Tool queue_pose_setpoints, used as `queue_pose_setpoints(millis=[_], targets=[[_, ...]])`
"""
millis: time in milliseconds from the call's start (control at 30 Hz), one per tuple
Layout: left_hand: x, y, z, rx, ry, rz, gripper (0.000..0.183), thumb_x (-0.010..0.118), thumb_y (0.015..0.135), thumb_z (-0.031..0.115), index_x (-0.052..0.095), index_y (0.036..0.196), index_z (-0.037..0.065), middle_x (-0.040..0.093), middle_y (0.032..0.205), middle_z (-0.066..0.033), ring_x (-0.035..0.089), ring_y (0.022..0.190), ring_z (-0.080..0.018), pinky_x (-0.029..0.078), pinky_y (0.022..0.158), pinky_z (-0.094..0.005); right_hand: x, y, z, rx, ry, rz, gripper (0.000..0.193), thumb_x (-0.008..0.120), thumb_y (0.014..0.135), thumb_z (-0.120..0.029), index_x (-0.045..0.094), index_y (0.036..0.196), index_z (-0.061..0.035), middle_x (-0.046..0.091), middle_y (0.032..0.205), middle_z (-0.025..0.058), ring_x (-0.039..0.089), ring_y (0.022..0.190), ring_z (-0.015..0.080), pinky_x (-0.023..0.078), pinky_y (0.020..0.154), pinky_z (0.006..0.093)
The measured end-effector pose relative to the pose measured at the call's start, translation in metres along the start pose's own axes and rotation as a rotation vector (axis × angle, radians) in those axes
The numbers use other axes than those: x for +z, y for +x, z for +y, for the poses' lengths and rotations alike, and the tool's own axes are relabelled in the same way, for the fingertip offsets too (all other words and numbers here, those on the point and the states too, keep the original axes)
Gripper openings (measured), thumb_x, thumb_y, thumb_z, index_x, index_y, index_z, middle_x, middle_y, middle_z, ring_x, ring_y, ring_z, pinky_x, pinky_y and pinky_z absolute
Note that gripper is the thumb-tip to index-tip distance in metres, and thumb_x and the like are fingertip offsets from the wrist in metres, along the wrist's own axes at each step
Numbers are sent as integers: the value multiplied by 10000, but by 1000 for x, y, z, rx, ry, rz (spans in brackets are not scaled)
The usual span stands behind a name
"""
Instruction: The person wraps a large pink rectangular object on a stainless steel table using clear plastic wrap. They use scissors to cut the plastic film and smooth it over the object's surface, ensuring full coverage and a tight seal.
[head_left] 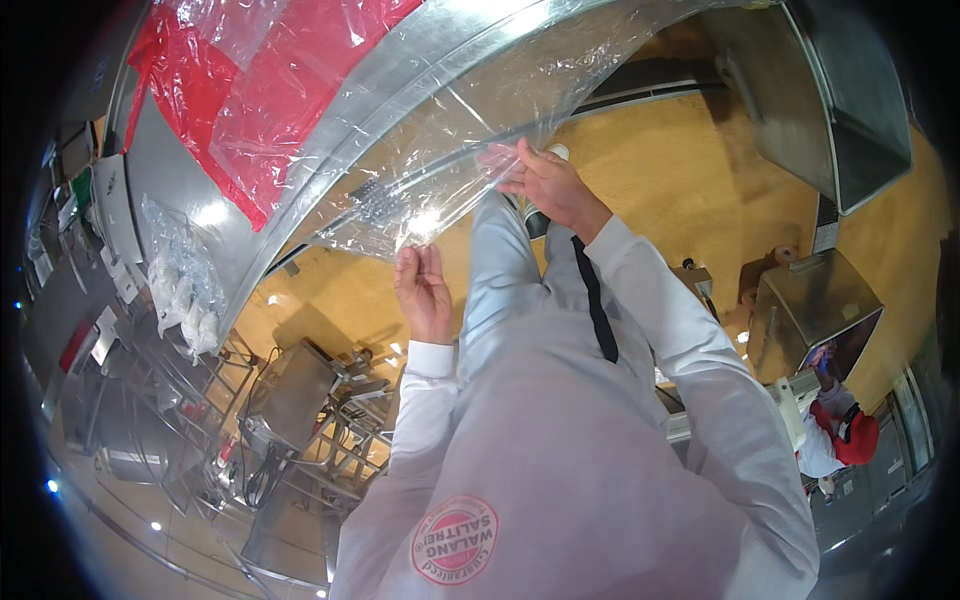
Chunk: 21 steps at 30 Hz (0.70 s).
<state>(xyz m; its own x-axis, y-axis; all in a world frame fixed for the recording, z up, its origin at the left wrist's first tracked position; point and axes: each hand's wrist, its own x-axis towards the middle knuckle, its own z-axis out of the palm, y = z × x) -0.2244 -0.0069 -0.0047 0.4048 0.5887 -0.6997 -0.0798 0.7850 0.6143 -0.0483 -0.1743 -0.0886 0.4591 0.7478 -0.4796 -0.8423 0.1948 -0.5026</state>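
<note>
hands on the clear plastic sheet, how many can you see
2: the left hand at the near edge of the clear plastic sheet, and the right hand farther up and right along that edge. Any beyond the picture's top would be hidden.

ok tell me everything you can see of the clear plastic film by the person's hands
The clear plastic film is thin, colourless and see-through: the yellow floor shows through it. It is creased and glossy, with bright glare near its lower edge. It spreads from the hands toward the top of the view, overlapping the metal table's rim. The left hand's fingertips meet its lower edge; the right hand's fingers show partly through it. Whether it is a bag or single sheet is unclear.
</note>
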Motion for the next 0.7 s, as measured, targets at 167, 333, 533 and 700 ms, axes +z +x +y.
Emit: queue_pose_setpoints(millis=[167,333,533,700], targets=[[-27,7,3,65,-93,5,85,598,890,108,584,960,62,644,930,-50,610,906,-166,463,952,-356,7,-3,1,99,87,95,518,365,991,-385,405,1321,12,504,1287,154,472,1201,247,375,979,381],[4,11,-41,-346,-481,-139,318,589,901,261,536,1142,60,551,1222,-94,495,1139,-199,381,1007,-387,31,-7,-5,75,129,118,511,418,975,-387,444,1285,18,538,1238,140,497,1156,226,387,960,359],[85,39,-115,-415,110,-429,563,433,942,471,343,1350,93,424,1325,-74,398,1229,-234,324,1021,-370,27,-7,-14,66,12,278,421,486,958,-343,558,1188,2,598,1094,75,535,1011,144,407,909,302],[123,51,-120,-274,38,-293,430,387,982,385,418,1270,67,550,1168,-78,503,1088,-199,381,951,-366,31,-7,-47,-11,191,331,382,508,949,-314,572,1185,-20,601,1044,16,517,937,89,411,852,284]])
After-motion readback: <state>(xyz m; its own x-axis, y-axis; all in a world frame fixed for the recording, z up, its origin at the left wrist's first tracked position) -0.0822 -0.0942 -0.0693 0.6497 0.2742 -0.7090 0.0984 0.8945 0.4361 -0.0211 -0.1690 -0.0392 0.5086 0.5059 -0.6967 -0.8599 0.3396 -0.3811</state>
